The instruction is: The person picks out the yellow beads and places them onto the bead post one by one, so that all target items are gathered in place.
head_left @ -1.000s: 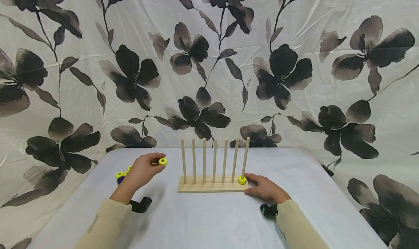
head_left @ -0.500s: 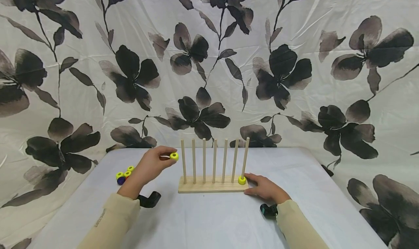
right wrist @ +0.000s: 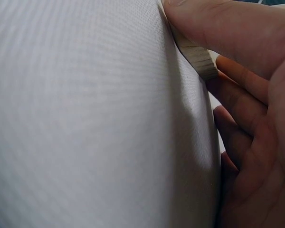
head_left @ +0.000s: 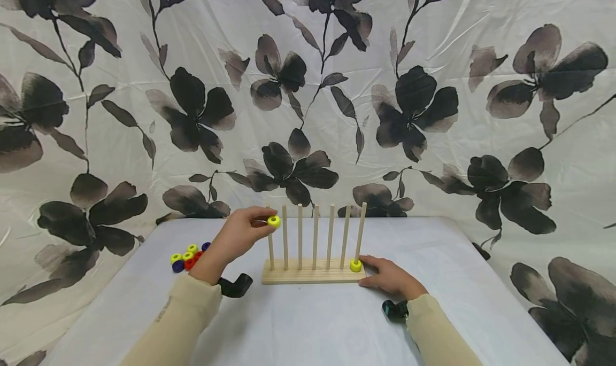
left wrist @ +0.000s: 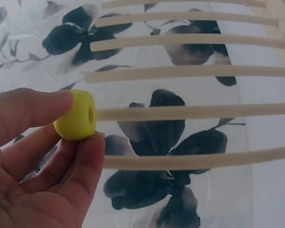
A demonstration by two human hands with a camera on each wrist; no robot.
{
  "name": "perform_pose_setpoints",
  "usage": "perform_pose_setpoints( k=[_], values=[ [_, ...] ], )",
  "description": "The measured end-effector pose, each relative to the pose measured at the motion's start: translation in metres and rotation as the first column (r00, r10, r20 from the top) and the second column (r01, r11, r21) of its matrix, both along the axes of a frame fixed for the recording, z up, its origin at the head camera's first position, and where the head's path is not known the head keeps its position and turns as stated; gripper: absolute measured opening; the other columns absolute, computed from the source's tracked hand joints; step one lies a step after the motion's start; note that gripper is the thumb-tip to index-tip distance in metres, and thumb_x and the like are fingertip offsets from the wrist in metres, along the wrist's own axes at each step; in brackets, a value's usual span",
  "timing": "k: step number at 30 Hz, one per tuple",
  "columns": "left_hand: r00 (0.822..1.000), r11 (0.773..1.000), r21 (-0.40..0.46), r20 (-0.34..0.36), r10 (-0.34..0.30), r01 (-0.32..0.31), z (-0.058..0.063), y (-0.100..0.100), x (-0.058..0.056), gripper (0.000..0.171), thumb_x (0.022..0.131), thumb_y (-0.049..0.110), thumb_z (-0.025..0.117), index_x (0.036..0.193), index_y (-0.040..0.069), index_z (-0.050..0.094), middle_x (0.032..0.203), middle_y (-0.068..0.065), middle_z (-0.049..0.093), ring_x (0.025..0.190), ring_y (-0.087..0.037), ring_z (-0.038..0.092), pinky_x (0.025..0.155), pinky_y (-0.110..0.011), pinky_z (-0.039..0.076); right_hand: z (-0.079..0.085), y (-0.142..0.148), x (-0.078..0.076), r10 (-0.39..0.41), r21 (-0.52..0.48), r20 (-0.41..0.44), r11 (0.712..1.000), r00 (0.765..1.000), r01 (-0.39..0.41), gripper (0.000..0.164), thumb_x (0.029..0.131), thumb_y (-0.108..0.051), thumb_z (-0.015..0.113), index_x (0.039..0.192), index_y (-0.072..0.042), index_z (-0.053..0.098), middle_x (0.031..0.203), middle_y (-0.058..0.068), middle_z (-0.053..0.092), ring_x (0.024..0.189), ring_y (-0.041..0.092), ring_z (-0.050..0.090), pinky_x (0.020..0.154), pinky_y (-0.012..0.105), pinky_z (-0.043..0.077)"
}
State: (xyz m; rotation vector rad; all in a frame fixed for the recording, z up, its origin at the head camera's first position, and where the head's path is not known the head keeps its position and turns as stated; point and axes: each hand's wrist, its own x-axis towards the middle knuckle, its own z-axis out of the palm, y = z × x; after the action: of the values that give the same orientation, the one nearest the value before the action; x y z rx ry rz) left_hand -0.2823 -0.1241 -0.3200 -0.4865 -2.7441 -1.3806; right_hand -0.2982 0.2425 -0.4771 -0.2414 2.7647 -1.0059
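My left hand (head_left: 242, 233) pinches a yellow bead (head_left: 274, 222) between thumb and fingertips. The bead is raised near the tops of the leftmost pegs of a wooden peg rack (head_left: 313, 279), overlapping them in the head view. In the left wrist view the hole of the yellow bead (left wrist: 76, 116) shows on its right side, level with one of the pegs (left wrist: 190, 112). My right hand (head_left: 389, 276) grips the right end of the rack's base (right wrist: 199, 59), thumb in front and fingers behind. Another yellow bead (head_left: 355, 266) sits at the foot of the rightmost peg.
On the table's left lies a group of beads: yellow ones (head_left: 175, 258), dark blue ones (head_left: 178, 266) and red ones (head_left: 190, 263). My left forearm passes close beside them. A floral cloth (head_left: 308, 115) hangs behind the white table (head_left: 308, 328).
My left hand has moved right and slightly up with the yellow bead, from beside the bead group to the rack's left pegs. More beads now show. My right hand has stayed still.
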Motion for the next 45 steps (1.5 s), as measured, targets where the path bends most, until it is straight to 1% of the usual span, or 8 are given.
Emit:
perform_pose_setpoints(
  k=[6,13,21,25,31,35,41,45],
  values=[
    [0.998,0.998,0.015,-0.02,-0.062,0.062,0.009,0.013,-0.002,0.039,0.092,0.014,0.065,0.131,0.01,0.06,0.133,-0.01,0.059,0.118,-0.029,0.062,0.098,-0.043,0.052,-0.001,0.001,0.0,-0.001,0.005,-0.002,1.0,1.0,0.001,0.073,0.08,-0.04,0.076,0.145,-0.023,0.047,0.153,0.01,0.04,0.143,0.037,0.032,0.114,0.059,0.028],
    [0.995,0.994,0.033,-0.028,-0.099,0.1,0.019,0.029,-0.004,0.039,0.091,0.013,0.066,0.129,0.008,0.062,0.132,-0.009,0.06,0.116,-0.027,0.063,0.096,-0.04,0.054,0.0,0.001,0.001,-0.006,0.006,0.007,1.0,1.0,0.006,0.073,0.08,-0.039,0.076,0.145,-0.023,0.047,0.153,0.011,0.04,0.143,0.038,0.032,0.113,0.061,0.028],
    [0.989,0.99,0.033,-0.043,-0.139,0.14,0.026,0.047,-0.008,0.038,0.091,0.011,0.066,0.128,0.008,0.062,0.127,-0.008,0.062,0.114,-0.025,0.064,0.095,-0.038,0.055,0.0,0.0,0.003,0.001,0.001,0.0,1.0,1.0,-0.001,0.073,0.081,-0.038,0.076,0.145,-0.022,0.047,0.153,0.011,0.04,0.144,0.037,0.031,0.114,0.06,0.027],
    [0.988,0.987,0.041,-0.042,-0.152,0.153,0.029,0.056,-0.012,0.036,0.09,0.011,0.067,0.126,0.009,0.063,0.125,-0.007,0.063,0.113,-0.024,0.065,0.093,-0.037,0.055,0.001,0.0,0.003,0.004,0.001,-0.004,1.0,1.0,-0.004,0.072,0.081,-0.039,0.076,0.145,-0.022,0.046,0.153,0.011,0.04,0.143,0.037,0.032,0.114,0.06,0.028],
    [0.985,0.987,0.013,-0.062,-0.16,0.161,0.032,0.07,-0.016,0.036,0.091,0.012,0.067,0.127,0.009,0.063,0.123,-0.007,0.064,0.112,-0.022,0.065,0.093,-0.034,0.055,0.001,0.0,0.003,0.005,0.007,-0.009,1.0,1.0,-0.005,0.072,0.081,-0.039,0.076,0.145,-0.023,0.047,0.153,0.011,0.04,0.143,0.037,0.032,0.113,0.06,0.028],
    [0.983,0.985,0.014,-0.069,-0.17,0.171,0.035,0.079,-0.018,0.038,0.091,0.012,0.067,0.128,0.008,0.063,0.123,-0.007,0.065,0.11,-0.021,0.066,0.092,-0.033,0.056,0.001,0.0,0.002,0.01,0.012,-0.019,1.0,1.0,-0.009,0.072,0.08,-0.039,0.076,0.144,-0.023,0.048,0.152,0.01,0.041,0.143,0.037,0.033,0.113,0.06,0.029],
    [0.975,0.979,0.006,-0.087,-0.203,0.204,0.039,0.091,-0.02,0.037,0.092,0.011,0.065,0.128,0.007,0.062,0.128,-0.009,0.062,0.113,-0.022,0.064,0.093,-0.033,0.055,0.0,0.002,0.0,0.017,0.008,-0.023,1.0,1.0,-0.017,0.074,0.079,-0.04,0.077,0.144,-0.023,0.048,0.152,0.009,0.042,0.143,0.036,0.033,0.113,0.059,0.029],
    [0.974,0.976,0.009,-0.077,-0.214,0.215,0.04,0.1,-0.022,0.037,0.092,0.012,0.065,0.129,0.007,0.062,0.13,-0.008,0.061,0.116,-0.023,0.063,0.094,-0.033,0.055,0.0,0.001,0.0,0.012,0.007,-0.015,1.0,1.0,-0.012,0.073,0.079,-0.041,0.077,0.144,-0.023,0.048,0.153,0.009,0.041,0.143,0.036,0.033,0.113,0.059,0.028]
  ],
)
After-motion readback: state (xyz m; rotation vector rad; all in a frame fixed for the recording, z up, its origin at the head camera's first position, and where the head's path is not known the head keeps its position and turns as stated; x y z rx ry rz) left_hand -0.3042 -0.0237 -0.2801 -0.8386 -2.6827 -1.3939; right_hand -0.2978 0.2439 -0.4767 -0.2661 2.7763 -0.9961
